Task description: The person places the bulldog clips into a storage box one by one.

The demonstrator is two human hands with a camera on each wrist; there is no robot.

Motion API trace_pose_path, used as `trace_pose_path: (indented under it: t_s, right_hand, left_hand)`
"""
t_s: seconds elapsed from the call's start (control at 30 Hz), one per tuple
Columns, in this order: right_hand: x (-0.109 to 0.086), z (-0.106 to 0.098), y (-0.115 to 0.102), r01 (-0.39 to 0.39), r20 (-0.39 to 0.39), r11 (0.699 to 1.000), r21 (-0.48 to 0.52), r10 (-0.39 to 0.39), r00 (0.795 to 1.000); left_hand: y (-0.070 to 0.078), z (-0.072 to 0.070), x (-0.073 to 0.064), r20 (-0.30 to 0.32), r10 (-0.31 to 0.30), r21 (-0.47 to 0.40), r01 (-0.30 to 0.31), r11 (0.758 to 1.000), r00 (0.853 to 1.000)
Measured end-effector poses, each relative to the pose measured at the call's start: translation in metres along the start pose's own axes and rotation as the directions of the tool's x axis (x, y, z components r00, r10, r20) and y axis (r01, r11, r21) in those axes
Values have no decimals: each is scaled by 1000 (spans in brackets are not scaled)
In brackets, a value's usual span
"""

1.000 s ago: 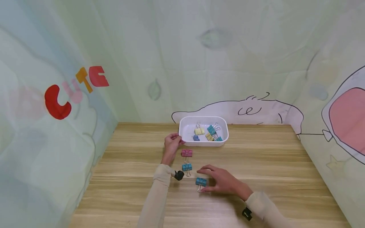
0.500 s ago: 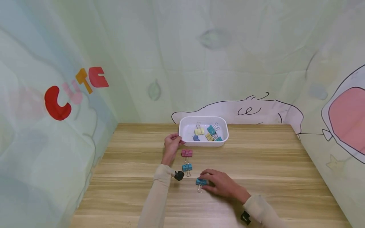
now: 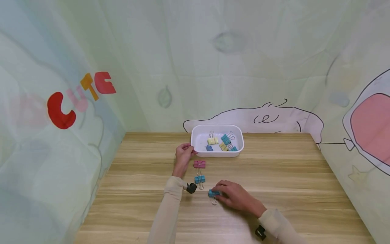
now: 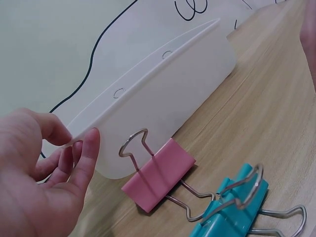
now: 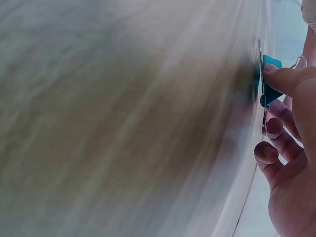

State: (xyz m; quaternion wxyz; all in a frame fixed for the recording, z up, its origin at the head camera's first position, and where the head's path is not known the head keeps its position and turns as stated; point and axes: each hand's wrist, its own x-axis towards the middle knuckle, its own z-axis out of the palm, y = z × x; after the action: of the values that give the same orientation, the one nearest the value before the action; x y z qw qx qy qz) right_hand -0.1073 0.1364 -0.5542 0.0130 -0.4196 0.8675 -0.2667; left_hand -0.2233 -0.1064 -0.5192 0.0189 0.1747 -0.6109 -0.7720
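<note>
My left hand (image 3: 183, 157) pinches the near left corner of a white plastic tray (image 4: 163, 106) between thumb and fingers. With thumb and fingertips, my right hand (image 3: 236, 196) grips a teal binder clip (image 3: 214, 193) by its sides, low over the table; the clip's wire handle points toward me. In the right wrist view the thumb lies on the held clip's flat teal face (image 5: 271, 91). Left of it, a pink binder clip (image 3: 199, 164) and another teal binder clip (image 3: 199, 179) stand in a column below the tray, the pink one's handle meeting the teal one.
Several binder clips lie inside the tray: a pale yellow one (image 3: 213, 140), a small blue one (image 3: 209, 148), and teal and yellow ones piled at the right (image 3: 226, 139). The wood-grain table (image 3: 274, 162) ends at a printed curtain (image 3: 195, 84) behind the tray.
My right fingers have closed from a spread pose onto the teal binder clip, which has since shifted slightly left and away from me. The left hand and tray have stayed put.
</note>
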Motion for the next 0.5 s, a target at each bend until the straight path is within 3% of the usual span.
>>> trace_pose_path:
  t_s: [0.33,0.5]
  right_hand:
    - [16,-15,-1,-37,-61,999,-12,36,997]
    - [31,-28,2,-22,-113,999,-27,19,993]
  left_hand:
    - [0,1,0,-8,2,-16,-2,1000,1000]
    - [0,0,0,-6,-2,-15,2,1000,1000]
